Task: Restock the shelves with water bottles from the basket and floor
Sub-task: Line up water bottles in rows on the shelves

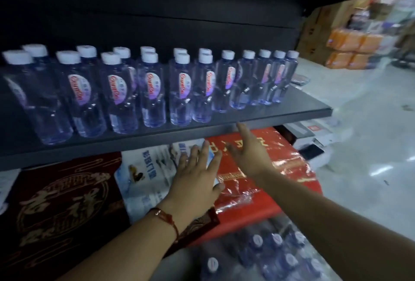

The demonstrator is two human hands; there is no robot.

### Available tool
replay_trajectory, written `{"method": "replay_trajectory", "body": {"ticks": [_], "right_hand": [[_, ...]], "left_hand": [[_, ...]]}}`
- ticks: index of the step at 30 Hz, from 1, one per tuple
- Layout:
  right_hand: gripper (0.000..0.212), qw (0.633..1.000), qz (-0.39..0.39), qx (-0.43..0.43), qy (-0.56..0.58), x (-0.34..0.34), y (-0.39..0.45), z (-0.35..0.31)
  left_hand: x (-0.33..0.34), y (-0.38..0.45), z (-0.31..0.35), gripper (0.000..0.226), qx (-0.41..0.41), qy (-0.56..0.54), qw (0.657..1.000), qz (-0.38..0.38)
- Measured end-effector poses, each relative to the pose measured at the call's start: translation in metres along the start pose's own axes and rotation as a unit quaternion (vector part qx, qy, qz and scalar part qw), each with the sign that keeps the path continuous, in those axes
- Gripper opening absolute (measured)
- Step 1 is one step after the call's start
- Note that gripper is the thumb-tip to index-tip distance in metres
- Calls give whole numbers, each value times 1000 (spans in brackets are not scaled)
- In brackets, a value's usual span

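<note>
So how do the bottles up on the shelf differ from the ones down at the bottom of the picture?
The shelf bottles stand loose and upright in rows, their sides and red-lettered labels showing. The lower bottles are bundled under clear plastic wrap and seen from above, so mostly caps show. The shelf bottles sit on the black shelf; the wrapped ones lie below it. Both have white caps and clear bodies.

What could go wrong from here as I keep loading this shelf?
The water bottles stand tightly packed near the shelf front edge; a knock could topple several. The right hand reaches just under that edge, so lifting it may bump the shelf. The wrapped bottle pack sits low beneath both arms; the left hand is open, so any pull must get past the red package.
</note>
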State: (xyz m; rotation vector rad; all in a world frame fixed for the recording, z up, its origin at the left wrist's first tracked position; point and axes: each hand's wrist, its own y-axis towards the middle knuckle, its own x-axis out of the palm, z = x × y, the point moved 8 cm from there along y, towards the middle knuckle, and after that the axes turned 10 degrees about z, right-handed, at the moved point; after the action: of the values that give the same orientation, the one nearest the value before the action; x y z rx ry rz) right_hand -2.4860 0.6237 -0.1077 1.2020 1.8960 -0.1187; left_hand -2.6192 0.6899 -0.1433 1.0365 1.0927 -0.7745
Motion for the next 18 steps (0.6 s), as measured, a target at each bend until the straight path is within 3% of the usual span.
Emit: {"method": "replay_trajectory", "body": {"ticks": [9,14,18], "right_hand": [[72,969,-72,159,-177,-19,-164,204],[77,945,-138,191,-225,2,-224,269],[67,941,-161,216,-206,31,-240,296]], "left_hand": [[119,-30,123,79,154,63,977,-136],[190,-43,169,74,205,90,956,-190],[249,-45,183,71,232,115,943,-209]]}}
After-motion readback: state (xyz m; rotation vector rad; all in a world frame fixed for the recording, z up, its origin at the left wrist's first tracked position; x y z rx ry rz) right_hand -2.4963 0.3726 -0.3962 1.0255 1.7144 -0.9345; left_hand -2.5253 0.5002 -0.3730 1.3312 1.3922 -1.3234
